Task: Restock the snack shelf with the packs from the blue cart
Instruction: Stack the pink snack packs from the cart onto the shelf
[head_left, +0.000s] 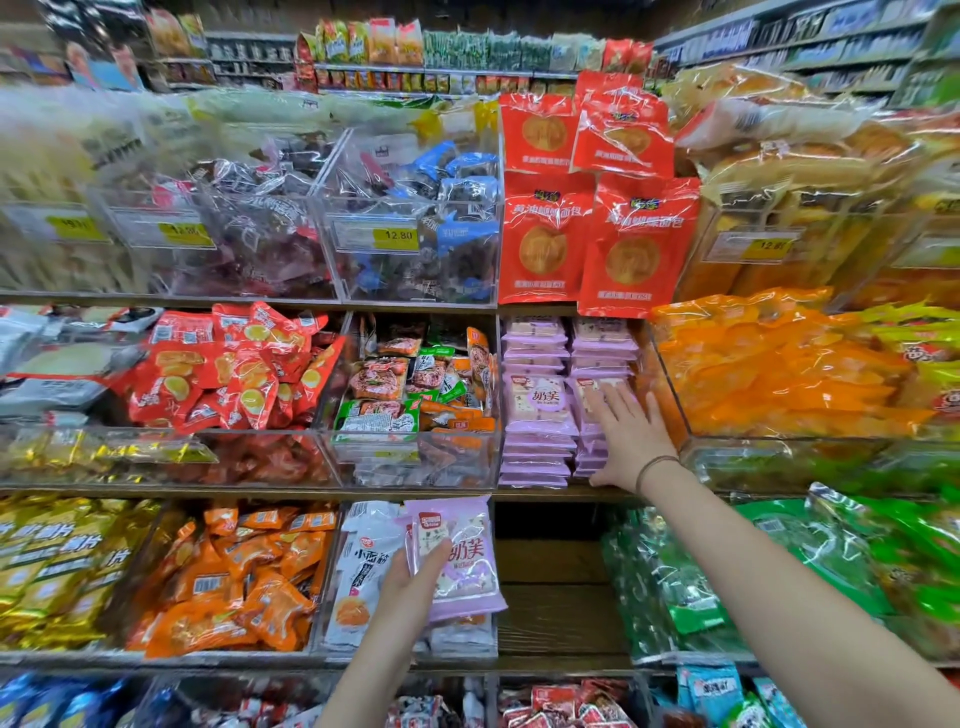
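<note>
Head view, left hand (415, 582) gripping purple pack (457, 556), right hand (631, 441) flat on purple stack (602, 415)

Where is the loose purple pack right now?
Head view, lower centre: the purple pack is held in the left hand, in front of the white packs, one shelf below the purple stacks under the right hand.

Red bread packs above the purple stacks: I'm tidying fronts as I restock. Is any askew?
Yes. The front right red pack leans tilted, its bottom edge hanging below the shelf lip over the purple stacks.
</note>
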